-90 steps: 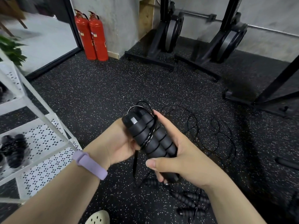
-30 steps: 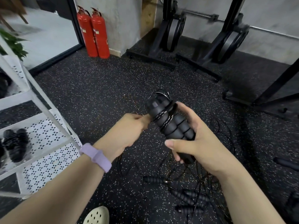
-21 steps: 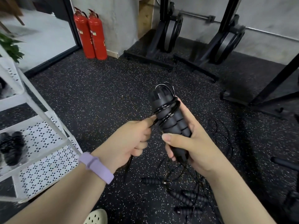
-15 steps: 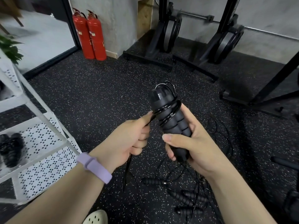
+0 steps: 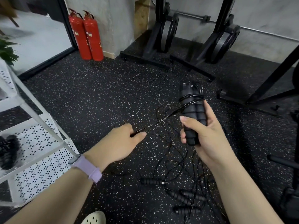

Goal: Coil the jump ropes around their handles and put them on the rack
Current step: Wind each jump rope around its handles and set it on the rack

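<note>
Right hand [image 5: 204, 135] grips the paired black handles [image 5: 193, 117] upright, thumb across the front, several turns of cord [image 5: 163, 119] wound near their top; left hand [image 5: 124, 141] pinches the taut cord between thumb and forefinger, apart from the handles; more jump ropes [image 5: 182, 195] lie tangled on the speckled floor [image 5: 97, 97] below; white rack [image 5: 40, 143] at the floor's left edge carries a coiled rope [image 5: 8, 151].

Gym: speckled rubber floor [image 5: 100, 97], weight plates [image 5: 168, 32], fire extinguishers [image 5: 86, 34].
</note>
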Demonstrator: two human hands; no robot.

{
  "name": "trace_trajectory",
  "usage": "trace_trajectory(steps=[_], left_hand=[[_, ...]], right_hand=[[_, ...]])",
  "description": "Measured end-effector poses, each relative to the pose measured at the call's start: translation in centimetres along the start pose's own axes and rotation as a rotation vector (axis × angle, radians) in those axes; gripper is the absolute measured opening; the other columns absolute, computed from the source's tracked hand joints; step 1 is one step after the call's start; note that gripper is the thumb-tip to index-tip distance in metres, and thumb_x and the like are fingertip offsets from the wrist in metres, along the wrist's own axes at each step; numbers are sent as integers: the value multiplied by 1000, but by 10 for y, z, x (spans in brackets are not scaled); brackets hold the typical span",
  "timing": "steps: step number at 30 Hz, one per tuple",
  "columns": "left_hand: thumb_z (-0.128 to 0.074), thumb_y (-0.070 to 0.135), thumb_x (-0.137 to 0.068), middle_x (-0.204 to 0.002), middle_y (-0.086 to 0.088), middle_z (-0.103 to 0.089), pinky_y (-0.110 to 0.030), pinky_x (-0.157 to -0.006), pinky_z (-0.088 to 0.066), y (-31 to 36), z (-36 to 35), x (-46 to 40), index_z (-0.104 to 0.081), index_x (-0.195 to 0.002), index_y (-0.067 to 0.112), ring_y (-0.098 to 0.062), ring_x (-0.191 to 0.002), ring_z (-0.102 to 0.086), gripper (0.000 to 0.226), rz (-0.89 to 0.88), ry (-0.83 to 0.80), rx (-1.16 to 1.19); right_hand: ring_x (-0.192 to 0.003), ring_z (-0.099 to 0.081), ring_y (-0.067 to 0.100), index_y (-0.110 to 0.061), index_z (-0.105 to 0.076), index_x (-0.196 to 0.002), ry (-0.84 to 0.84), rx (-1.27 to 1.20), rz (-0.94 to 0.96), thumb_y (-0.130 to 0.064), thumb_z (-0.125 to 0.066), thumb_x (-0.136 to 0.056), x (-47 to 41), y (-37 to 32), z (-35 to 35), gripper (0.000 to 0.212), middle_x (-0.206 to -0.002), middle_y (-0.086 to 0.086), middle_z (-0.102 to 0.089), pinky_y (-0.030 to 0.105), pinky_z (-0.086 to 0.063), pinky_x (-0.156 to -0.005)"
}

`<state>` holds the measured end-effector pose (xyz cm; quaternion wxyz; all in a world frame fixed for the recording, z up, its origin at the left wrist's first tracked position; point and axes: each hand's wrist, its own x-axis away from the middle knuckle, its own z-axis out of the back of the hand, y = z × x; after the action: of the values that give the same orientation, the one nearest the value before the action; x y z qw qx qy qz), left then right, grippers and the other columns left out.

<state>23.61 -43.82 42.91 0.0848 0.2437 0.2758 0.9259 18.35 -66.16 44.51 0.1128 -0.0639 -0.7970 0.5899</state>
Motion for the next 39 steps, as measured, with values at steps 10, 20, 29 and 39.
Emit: trace_trajectory(steps=[10,20,29,39], left_hand=[[-60,49,-95,-55,13,-56,-13,-54,-39,4,20,11,-61,-75,28,-1,-48,-47,29,-380,266,129],[-65,40,-96,-50,12,-42,-18,-47,-30,-8,22,4,-64,-77,25,-5,-45,-32,25,-389,70,219],[-64,49,-91,-64,4,-59,-33,-69,-44,-12,38,0,-60,-68,19,-10,-59,-53,38,-232,-182,524],[-58,33,-99,-71,-2,-58,-35,-70,-39,-3,19,-9,-71,-69,19,-18,-67,-51,35,27,-407,1315]], right_hand=[[-83,-71,12,-59,-32,-152,18,1014,-9,-14,-82,-78,2,17,16,100,-120,-15,-69,40,-63,-78],[-68,-56,1,-61,-29,-151,-602,1338,-136,-14,-74,-76,16,22,-31,99,-82,-18,-59,23,-46,-60],[-63,-61,24,-55,-44,-148,-793,704,-247,3,-79,-84,23,-2,-30,93,-96,8,-75,39,-52,-61],[-61,-62,25,-56,-29,-154,-662,360,-229,12,-76,-83,33,-2,-32,108,-130,8,-71,36,-54,-57]])
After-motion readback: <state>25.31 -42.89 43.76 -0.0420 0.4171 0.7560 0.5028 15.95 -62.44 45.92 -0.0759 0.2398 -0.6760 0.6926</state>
